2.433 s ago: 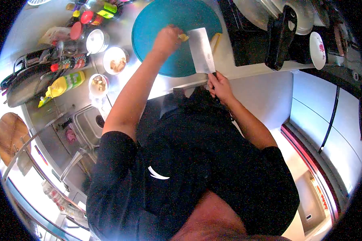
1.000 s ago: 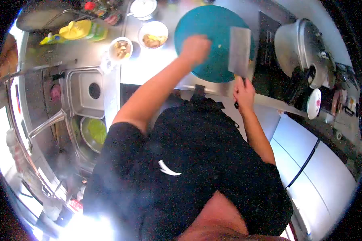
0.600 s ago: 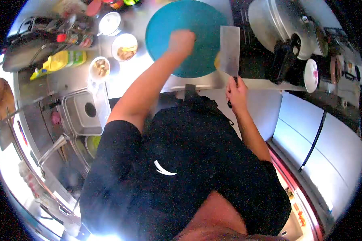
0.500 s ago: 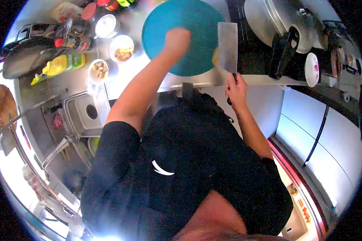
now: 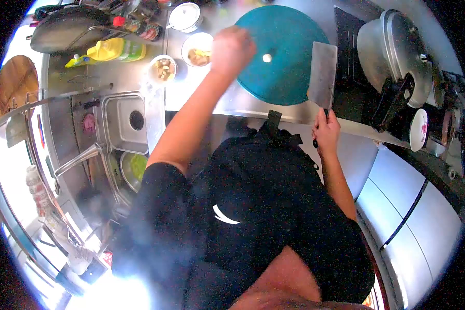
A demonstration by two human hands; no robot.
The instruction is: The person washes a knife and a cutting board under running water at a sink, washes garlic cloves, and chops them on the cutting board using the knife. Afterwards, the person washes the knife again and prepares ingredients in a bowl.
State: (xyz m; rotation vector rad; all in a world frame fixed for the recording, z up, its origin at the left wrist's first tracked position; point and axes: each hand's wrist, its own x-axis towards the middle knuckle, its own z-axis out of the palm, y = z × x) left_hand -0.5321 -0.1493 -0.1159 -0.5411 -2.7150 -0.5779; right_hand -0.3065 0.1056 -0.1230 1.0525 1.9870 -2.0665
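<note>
My right hand (image 5: 326, 132) grips the handle of a cleaver (image 5: 323, 75), its wide blade pointing away from me over the right edge of a round teal cutting board (image 5: 289, 85). A small whitish piece of food (image 5: 266, 58) lies on the board. My left hand (image 5: 233, 50) is closed above the board's left edge, beside a white bowl (image 5: 187, 47) of pale and yellow pieces. Its fingers are curled, and whatever is in them is hidden. A second bowl (image 5: 163, 68) with light brown chunks stands nearer to me on the left.
On the right are a large pressure cooker (image 5: 392, 51) and a floral bowl (image 5: 418, 129). To the left are a yellow bottle (image 5: 116, 49), a lidded white pot (image 5: 184, 18) and a sink (image 5: 126, 124). Greens (image 5: 138, 166) sit in a basin beside the sink.
My left hand has moved from over the middle of the board to its left edge, by the bowl. The whole view has shifted. The cleaver stays in my right hand.
</note>
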